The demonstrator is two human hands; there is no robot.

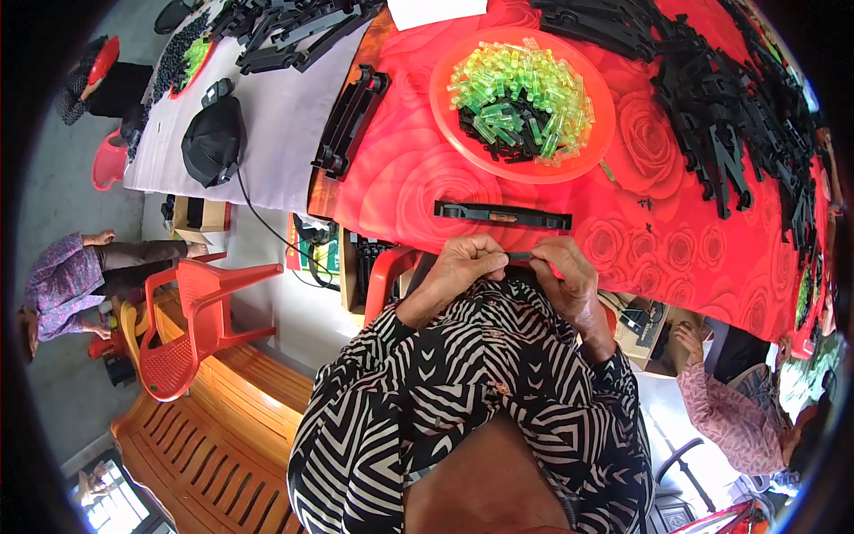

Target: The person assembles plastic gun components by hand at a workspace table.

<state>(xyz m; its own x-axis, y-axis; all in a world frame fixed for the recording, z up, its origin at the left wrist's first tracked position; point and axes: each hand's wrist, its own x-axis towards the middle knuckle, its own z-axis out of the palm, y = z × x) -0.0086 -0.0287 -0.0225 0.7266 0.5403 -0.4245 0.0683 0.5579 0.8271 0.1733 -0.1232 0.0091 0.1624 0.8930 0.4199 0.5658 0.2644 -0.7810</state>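
My left hand (464, 264) and my right hand (567, 271) meet at the near edge of the table covered by a red rose-print cloth (640, 240). Between their fingertips they pinch a small dark plastic piece (519, 256). Just beyond the hands a long black plastic strip (503, 214) lies flat on the cloth. Farther back stands an orange plate (445, 107) holding several clear green plastic pieces (525, 84) and some black ones.
A big heap of black plastic strips (721, 98) covers the table's right side. A stack of black strips (349, 120) lies at the left edge. An orange plastic chair (191, 311) stands to my left. Other people sit at the left (62, 285) and lower right (738, 409).
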